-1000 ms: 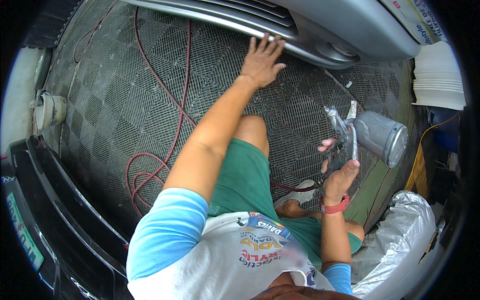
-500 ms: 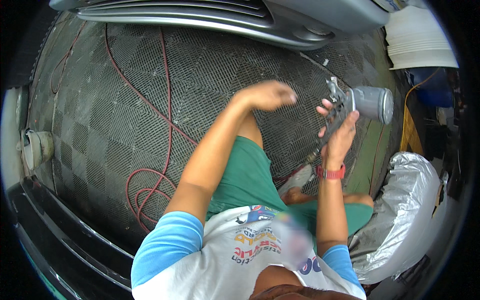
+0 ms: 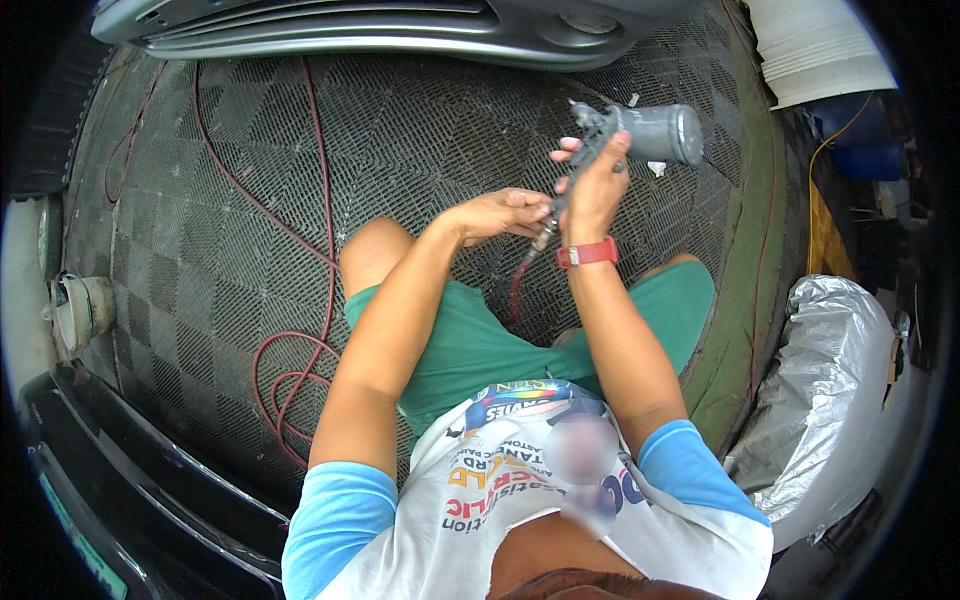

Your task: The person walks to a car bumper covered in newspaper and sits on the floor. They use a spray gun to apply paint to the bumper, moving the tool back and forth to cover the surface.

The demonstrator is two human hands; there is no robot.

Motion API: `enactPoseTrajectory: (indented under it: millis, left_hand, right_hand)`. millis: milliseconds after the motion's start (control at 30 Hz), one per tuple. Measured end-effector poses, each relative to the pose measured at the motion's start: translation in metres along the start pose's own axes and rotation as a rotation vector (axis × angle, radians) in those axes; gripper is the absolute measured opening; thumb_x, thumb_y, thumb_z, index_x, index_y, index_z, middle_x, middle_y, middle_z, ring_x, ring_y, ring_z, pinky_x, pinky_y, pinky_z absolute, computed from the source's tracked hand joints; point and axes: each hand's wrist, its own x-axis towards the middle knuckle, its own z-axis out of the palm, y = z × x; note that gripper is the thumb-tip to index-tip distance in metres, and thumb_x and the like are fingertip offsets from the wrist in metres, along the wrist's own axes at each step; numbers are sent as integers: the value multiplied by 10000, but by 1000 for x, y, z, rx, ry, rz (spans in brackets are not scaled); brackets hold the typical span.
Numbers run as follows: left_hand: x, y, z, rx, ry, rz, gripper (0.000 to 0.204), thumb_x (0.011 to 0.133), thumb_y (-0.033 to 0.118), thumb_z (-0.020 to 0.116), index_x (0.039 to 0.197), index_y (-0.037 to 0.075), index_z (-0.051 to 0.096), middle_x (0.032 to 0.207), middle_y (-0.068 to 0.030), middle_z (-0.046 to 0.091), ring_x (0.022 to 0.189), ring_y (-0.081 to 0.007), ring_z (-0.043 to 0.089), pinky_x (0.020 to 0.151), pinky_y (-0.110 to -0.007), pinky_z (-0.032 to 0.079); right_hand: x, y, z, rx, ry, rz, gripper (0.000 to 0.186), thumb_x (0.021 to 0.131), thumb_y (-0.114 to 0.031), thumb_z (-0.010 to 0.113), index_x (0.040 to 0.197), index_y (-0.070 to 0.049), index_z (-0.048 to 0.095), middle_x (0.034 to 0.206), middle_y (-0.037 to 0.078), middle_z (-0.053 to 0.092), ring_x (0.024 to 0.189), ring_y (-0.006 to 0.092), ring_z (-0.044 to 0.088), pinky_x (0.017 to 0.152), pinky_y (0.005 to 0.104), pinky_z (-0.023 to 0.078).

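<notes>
My right hand (image 3: 597, 190) is wrapped round the handle of a grey spray gun (image 3: 592, 135), its thumb along the upper body. The gun's grey paint cup (image 3: 664, 135) sticks out to the right, lying nearly on its side. Below the handle a metal fitting (image 3: 543, 238) joins a red air hose (image 3: 518, 283). My left hand (image 3: 500, 215) has its fingers pinched together at the lower end of the handle, just above the fitting. Exactly which part they grip is hidden.
A silver-grey car bumper (image 3: 400, 40) spans the far side. Red hose (image 3: 328, 180) runs and coils over the ribbed dark mat (image 3: 250, 150). Black glossy panels (image 3: 150, 480) lie at near left, a silver-covered bundle (image 3: 820, 380) at right. A white pleated piece (image 3: 820, 50) stands at far right.
The right hand and spray gun have come left and slightly away from me. My left hand has moved down to the gun's handle and its fingers have closed. My left knee has shifted outward.
</notes>
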Motion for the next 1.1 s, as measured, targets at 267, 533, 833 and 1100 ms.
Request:
enactPoseTrajectory:
  millis: [267,533,833,1100]
  left_hand:
    - [-43,-2,-21,21,87,-4,272,1044,318,696,1190,89,713,1126,6,731,1095,-118,671,1080,-338,513]
    - [-14,-3,-1,15,202,30,197,1010,195,741,1148,56,717,1056,19,731,1004,-80,675,961,-249,524]
    - [30,-2,20,77,63,50,232,1010,97,702,1228,16,701,1108,5,753,1035,-65,677,1004,-242,507]
    - [-6,18,4,64,139,120,240,980,68,742,1210,2,719,1085,-22,773,1006,-86,704,980,-249,529]
  right_hand:
    - [-8,27,22,132,-264,149,720,1097,-660,349,1151,0,632,788,59,644,600,136,637,416,249,457]
    - [9,29,1,74,-251,84,674,1108,-642,329,1059,-25,595,747,56,624,555,130,597,414,251,450]
    - [9,17,-30,19,51,-155,675,1115,-614,351,1151,13,597,791,79,632,597,150,622,433,254,481]
    - [3,-2,2,-25,-253,-81,617,1130,-553,367,1138,-1,643,764,49,630,561,115,603,429,244,462]
